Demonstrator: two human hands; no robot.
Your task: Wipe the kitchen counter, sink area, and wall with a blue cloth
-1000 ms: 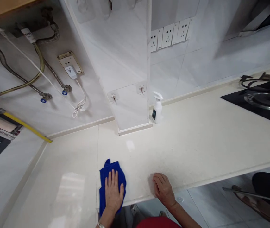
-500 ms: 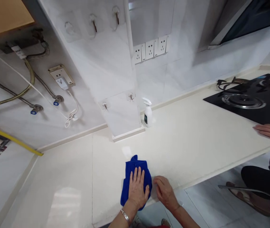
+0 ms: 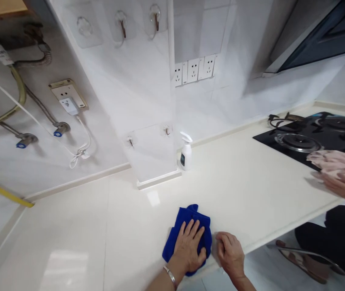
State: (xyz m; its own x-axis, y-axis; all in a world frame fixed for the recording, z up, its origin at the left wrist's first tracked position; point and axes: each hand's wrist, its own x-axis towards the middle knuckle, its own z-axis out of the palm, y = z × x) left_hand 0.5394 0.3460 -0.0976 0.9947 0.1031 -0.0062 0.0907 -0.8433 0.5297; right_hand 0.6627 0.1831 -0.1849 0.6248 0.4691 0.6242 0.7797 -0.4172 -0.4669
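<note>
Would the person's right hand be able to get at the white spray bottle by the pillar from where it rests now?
Probably yes, with a long stretch: the right hand rests at the counter's front edge, and the stretch of counter to the spray bottle looks bare.

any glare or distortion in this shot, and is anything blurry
Head view: bright glare patches on the glossy countertop, lower left and near the pillar base. Wide-angle warp makes walls and sockets lean. The left hand on the blue cloth looks sharp; the co-worker's pink cloth at right is slightly soft.
</note>
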